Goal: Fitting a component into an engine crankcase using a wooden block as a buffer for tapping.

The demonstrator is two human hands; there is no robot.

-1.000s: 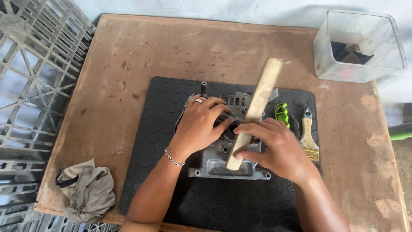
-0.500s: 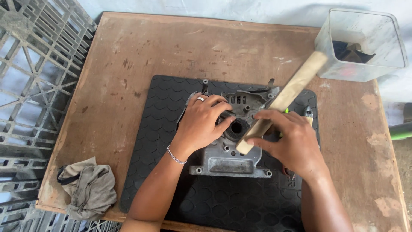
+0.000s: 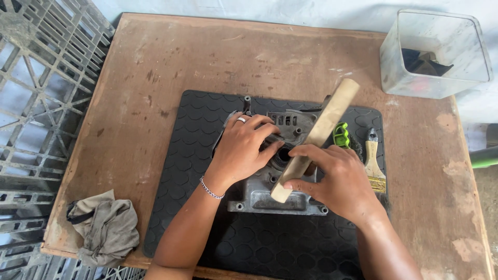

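On a black mat on the desk, the left hand [image 3: 243, 150] presses flat, fingers spread, on a grey engine casing [image 3: 275, 192]. The right hand [image 3: 340, 181] grips a wooden handle [image 3: 319, 132], best kept steady over the casing's centre hole.

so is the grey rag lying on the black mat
No, the grey rag lies on the bare wooden table at its near left corner, apart from the black mat.

Right hand [image 3: 340, 179] gripping wooden stick [image 3: 316, 137], left hand [image 3: 244, 148] on metal casing [image 3: 277, 194] (grey)

Pale wooden stick [image 3: 317, 134] slants across the grey (metal) engine casing [image 3: 272, 194].
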